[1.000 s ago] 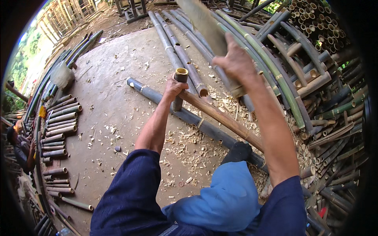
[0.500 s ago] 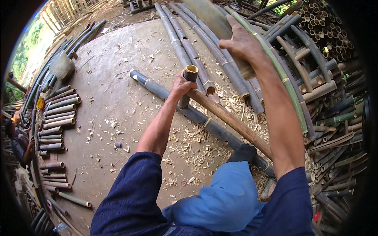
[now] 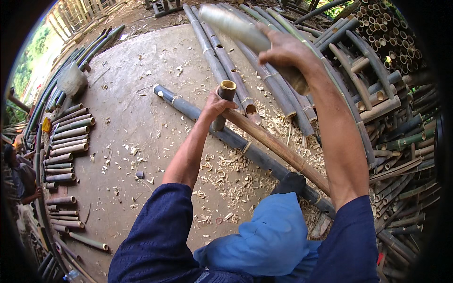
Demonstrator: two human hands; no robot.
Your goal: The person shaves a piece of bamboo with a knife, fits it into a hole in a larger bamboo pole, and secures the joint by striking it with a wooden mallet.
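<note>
My left hand (image 3: 218, 104) is closed around a short dark bamboo tube (image 3: 228, 88), which stands upright with its open yellowish end up. A brown bamboo pole (image 3: 278, 146) slants from that tube toward my right arm. Beneath them lies a long dark bamboo pole (image 3: 231, 137) with holes cut in it; the tube's lower end meets it, though the exact joint is partly hidden. My right hand (image 3: 288, 49), raised at the upper right, grips a thick club-like tool (image 3: 236, 28), smeared by motion. My dark-covered foot (image 3: 289, 183) rests against the lying pole.
Pale wood chips (image 3: 226, 174) litter the floor. More long bamboo poles (image 3: 207, 47) lie ahead. Short cut tubes (image 3: 71, 137) line the left side, near a grey stone-like block (image 3: 72, 81). Bamboo frames (image 3: 363, 70) and stacked bamboo crowd the right. A person (image 3: 21, 174) is at far left.
The tool in my right hand has swung, its far end now lower and farther left. My left hand still holds the upright tube in nearly the same place.
</note>
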